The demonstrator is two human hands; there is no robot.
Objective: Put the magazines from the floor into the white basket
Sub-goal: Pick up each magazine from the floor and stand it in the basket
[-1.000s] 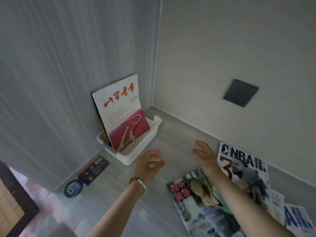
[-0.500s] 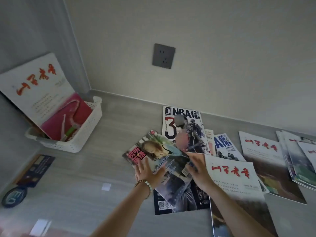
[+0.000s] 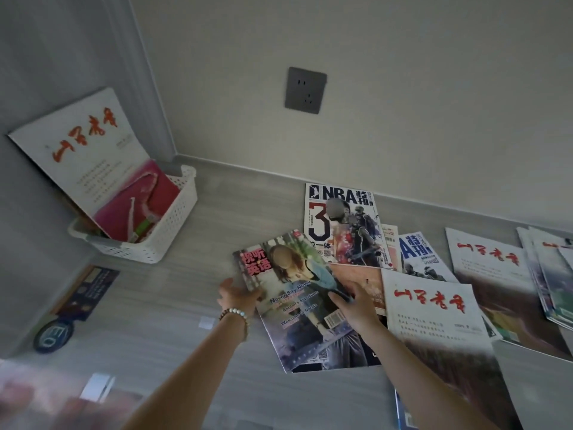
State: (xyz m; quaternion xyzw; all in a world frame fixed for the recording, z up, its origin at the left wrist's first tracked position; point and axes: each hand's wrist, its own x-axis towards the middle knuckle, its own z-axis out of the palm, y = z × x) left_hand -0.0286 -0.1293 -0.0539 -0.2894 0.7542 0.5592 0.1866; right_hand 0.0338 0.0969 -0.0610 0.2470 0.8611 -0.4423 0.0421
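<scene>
A magazine with a woman on its cover (image 3: 297, 293) is tilted up off the floor pile. My left hand (image 3: 237, 294) grips its left edge and my right hand (image 3: 353, 302) grips its right edge, thumb on the cover. The white basket (image 3: 169, 231) stands in the left corner with a white and red magazine (image 3: 93, 169) leaning upright in it. Several more magazines lie on the floor to the right: an NBA issue (image 3: 341, 225), a white one with red characters (image 3: 434, 308), and others toward the right edge.
A wall with a grey socket (image 3: 305, 90) rises behind the pile. A dark leaflet and round blue sticker (image 3: 77, 299) lie on the floor left of my arms. Bare grey floor (image 3: 192, 290) stretches between basket and pile.
My hands moved from near the basket to the floor pile and took hold of the woman-cover magazine. It has since been lifted and tilted. The view swung right.
</scene>
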